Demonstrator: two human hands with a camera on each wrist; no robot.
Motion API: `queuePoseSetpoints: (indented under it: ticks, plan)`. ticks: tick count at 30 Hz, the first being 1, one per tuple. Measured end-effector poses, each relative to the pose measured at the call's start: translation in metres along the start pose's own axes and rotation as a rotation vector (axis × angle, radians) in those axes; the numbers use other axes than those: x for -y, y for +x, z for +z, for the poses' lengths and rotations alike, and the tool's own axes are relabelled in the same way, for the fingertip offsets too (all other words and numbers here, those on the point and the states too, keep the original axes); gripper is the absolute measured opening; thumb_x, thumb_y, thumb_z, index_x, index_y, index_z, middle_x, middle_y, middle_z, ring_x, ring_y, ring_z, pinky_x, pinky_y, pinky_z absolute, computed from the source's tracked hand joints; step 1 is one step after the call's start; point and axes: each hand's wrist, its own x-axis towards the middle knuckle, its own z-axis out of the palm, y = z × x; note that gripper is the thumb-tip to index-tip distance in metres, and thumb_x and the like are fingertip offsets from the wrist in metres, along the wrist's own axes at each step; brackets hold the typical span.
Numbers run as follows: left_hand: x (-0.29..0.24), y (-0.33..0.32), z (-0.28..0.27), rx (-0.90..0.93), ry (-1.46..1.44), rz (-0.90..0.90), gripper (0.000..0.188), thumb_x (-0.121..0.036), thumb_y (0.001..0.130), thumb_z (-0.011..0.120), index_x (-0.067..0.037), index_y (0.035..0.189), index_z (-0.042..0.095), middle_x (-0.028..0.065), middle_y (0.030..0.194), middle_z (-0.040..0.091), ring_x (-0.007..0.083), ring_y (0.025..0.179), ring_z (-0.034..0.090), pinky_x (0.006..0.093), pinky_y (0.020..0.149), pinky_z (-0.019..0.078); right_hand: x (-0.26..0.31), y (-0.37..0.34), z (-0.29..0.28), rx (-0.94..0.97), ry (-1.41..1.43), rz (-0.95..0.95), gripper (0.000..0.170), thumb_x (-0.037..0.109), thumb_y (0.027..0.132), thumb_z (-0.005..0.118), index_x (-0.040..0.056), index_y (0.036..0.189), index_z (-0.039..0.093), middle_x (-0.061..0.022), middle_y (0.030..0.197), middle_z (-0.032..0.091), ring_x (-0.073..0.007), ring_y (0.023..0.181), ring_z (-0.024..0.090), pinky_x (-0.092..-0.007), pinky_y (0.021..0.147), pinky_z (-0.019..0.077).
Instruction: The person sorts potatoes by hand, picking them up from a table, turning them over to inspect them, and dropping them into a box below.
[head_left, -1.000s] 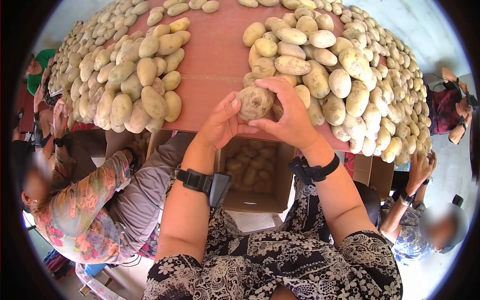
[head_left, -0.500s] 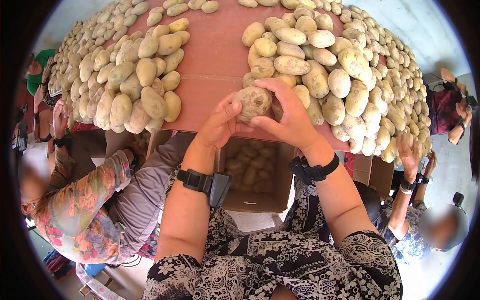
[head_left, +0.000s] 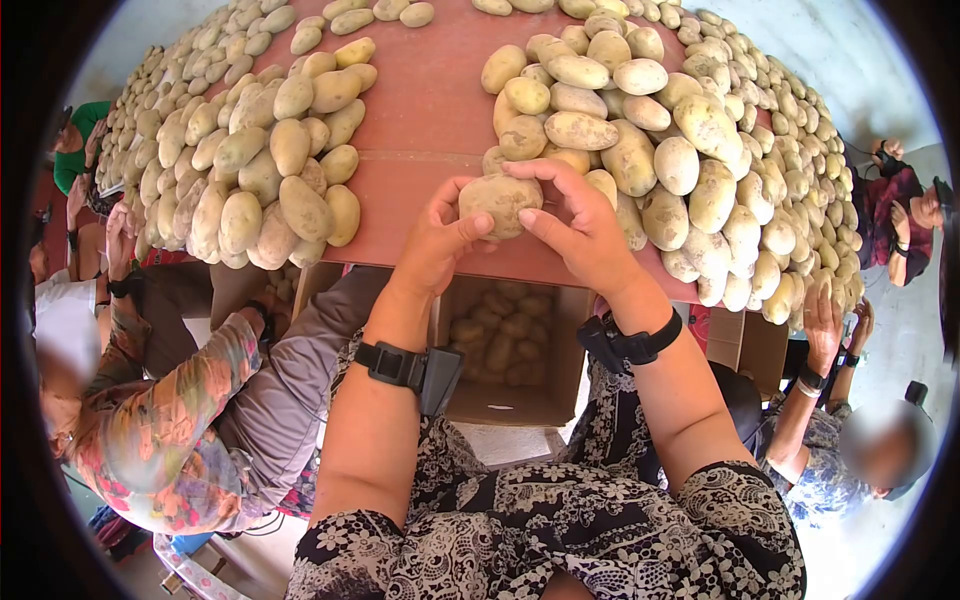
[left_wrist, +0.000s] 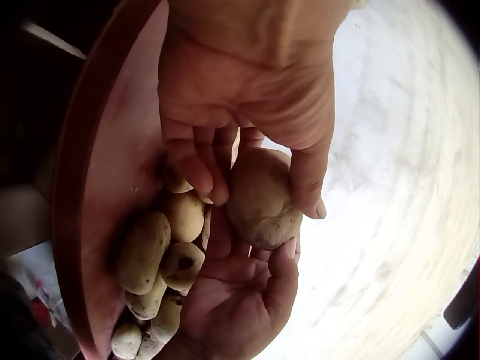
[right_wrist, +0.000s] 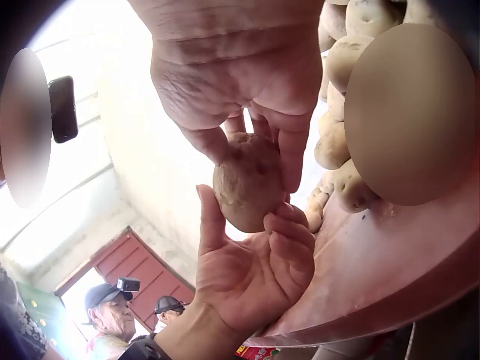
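My potato: one roundish brown potato (head_left: 495,205), held between my two hands, near the front edge of the red worktop (head_left: 425,125).
My left hand (head_left: 438,243): gripping the potato's left side, thumb pressed on the side facing me.
My right hand (head_left: 585,235): gripping its right side, thumb facing me too, one finger over the top.
Right heap (head_left: 665,160): lots of potatoes on the worktop, just past my right hand.
Left heap (head_left: 255,165): lots more, farther off, left of my left hand.
Box (head_left: 510,406): brown cardboard, below my hands, potatoes inside.
People: a flowery sleeve (head_left: 195,385) left of my hands; someone in a blue patterned top (head_left: 822,465) well to the right.
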Motion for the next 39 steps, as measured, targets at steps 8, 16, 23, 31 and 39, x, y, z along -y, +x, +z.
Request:
queuePoseSetpoints:
  ticks: [8, 16, 23, 31, 39]
  plan:
    - [-0.002, -0.001, 0.001, -0.015, 0.05, 0.051, 0.056, -0.031, 0.083, 0.079, -0.008, 0.126, 0.051, 0.0049, 0.115, 0.063, 0.0141, 0.103, 0.063, 0.0287, 0.079, 0.0547, -0.001, 0.002, 0.002, -0.015, -0.091, -0.069, 0.04, 0.004, 0.09, 0.061, 0.0011, 0.129, 0.054, -0.0101, 0.124, 0.058, -0.0185, 0.115, 0.056, -0.0336, 0.098, 0.0479]
    - [-0.002, 0.0, 0.006, -0.051, 0.035, 0.116, 0.057, -0.022, 0.078, 0.083, -0.007, 0.124, 0.054, 0.0065, 0.116, 0.064, 0.0164, 0.108, 0.061, 0.0325, 0.09, 0.051, -0.001, 0.003, 0.003, -0.003, -0.137, -0.062, 0.04, 0.007, 0.09, 0.061, 0.0012, 0.129, 0.054, -0.0119, 0.125, 0.059, -0.0229, 0.117, 0.057, -0.0357, 0.1, 0.0459]
    - [-0.007, 0.0, 0.011, -0.044, 0.043, 0.137, 0.062, -0.016, 0.073, 0.085, -0.005, 0.126, 0.053, 0.0065, 0.118, 0.063, 0.0182, 0.113, 0.059, 0.0355, 0.1, 0.047, 0.002, 0.003, 0.001, 0.006, -0.151, -0.117, 0.04, 0.005, 0.089, 0.06, 0.0016, 0.128, 0.057, -0.0126, 0.126, 0.059, -0.0245, 0.119, 0.057, -0.0365, 0.102, 0.0448]
    - [-0.008, -0.001, 0.012, -0.049, 0.03, 0.138, 0.064, -0.009, 0.072, 0.086, -0.005, 0.126, 0.054, 0.0061, 0.118, 0.063, 0.0177, 0.112, 0.06, 0.035, 0.099, 0.0475, 0.006, 0.002, 0.004, -0.012, -0.247, -0.102, 0.047, 0.007, 0.087, 0.064, 0.002, 0.133, 0.054, -0.0133, 0.128, 0.059, -0.0258, 0.119, 0.057, -0.037, 0.102, 0.046]
    - [-0.009, -0.002, 0.012, -0.034, 0.02, 0.142, 0.065, -0.008, 0.071, 0.086, -0.005, 0.128, 0.053, 0.0057, 0.118, 0.063, 0.017, 0.113, 0.06, 0.0339, 0.098, 0.0486, 0.004, 0.002, 0.005, 0.0, -0.082, -0.005, 0.054, 0.012, 0.086, 0.07, 0.0016, 0.135, 0.052, -0.013, 0.134, 0.056, -0.0237, 0.123, 0.056, -0.0364, 0.105, 0.0447]
